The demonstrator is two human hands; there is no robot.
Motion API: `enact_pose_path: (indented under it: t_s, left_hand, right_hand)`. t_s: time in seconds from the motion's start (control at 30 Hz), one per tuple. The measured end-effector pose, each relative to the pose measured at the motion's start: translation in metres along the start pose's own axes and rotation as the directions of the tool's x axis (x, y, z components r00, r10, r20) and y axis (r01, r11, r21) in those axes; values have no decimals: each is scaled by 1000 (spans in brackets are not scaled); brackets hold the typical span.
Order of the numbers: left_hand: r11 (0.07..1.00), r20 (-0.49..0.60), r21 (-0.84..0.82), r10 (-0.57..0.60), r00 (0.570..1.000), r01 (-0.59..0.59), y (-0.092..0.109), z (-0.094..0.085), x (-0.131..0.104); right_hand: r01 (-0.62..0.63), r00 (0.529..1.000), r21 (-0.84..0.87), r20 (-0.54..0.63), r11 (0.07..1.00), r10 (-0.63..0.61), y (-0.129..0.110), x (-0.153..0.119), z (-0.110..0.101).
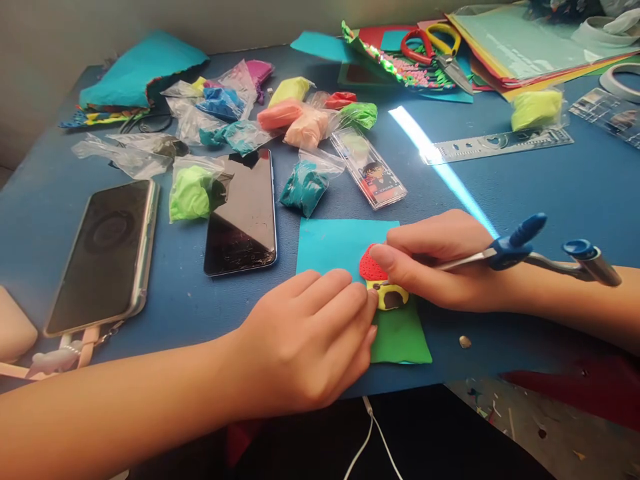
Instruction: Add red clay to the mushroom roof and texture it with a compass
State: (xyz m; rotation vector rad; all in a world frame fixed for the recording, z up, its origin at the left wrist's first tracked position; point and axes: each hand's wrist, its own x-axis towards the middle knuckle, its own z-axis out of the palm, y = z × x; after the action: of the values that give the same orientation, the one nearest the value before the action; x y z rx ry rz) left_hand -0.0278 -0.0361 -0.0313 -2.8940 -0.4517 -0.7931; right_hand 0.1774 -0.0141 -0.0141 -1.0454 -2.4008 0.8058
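Right hand (435, 237): fingers clamped on a silver metal compass with blue plastic joint (510, 253), its hinge end pointing rightward. Left hand (313, 340): fingers curled side by side, tips at the left edge of a small red-roofed yellow clay house (381, 297); cannot tell whether they grip it. House lies on a rectangular blue-and-green sheet (345, 240), near the front edge of the blue bench (225, 310). Black glossy smartphone (241, 220) lies left of the sheet.
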Motion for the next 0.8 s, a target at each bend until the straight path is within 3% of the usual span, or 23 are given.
enact_pose_path:
  t_s: [0.17,0.37,0.53,0.7,0.8]
  left_hand:
    - [1000,0,-5,1,1000,-1,0,-1,0]
    - [1000,-3,1,-17,1000,17,-1,-1,0]
    - [1000,-14,-6,-3,1000,3,-2,-1,0]
    - [1000,-3,-12,-1,1000,1,-1,-1,0]
    - [1000,1,-11,7,1000,-7,-1,-1,0]
  right_hand:
    - [42,996,-6,-78,999,-42,2,-2,7]
    - [28,1000,2,-3,1000,-28,1,-1,6]
    - [22,996,17,-86,1000,-21,3,-2,8]
    - [33,999,24,-37,999,-33,3,-2,8]
    - [30,996,32,-82,999,-27,3,-2,9]
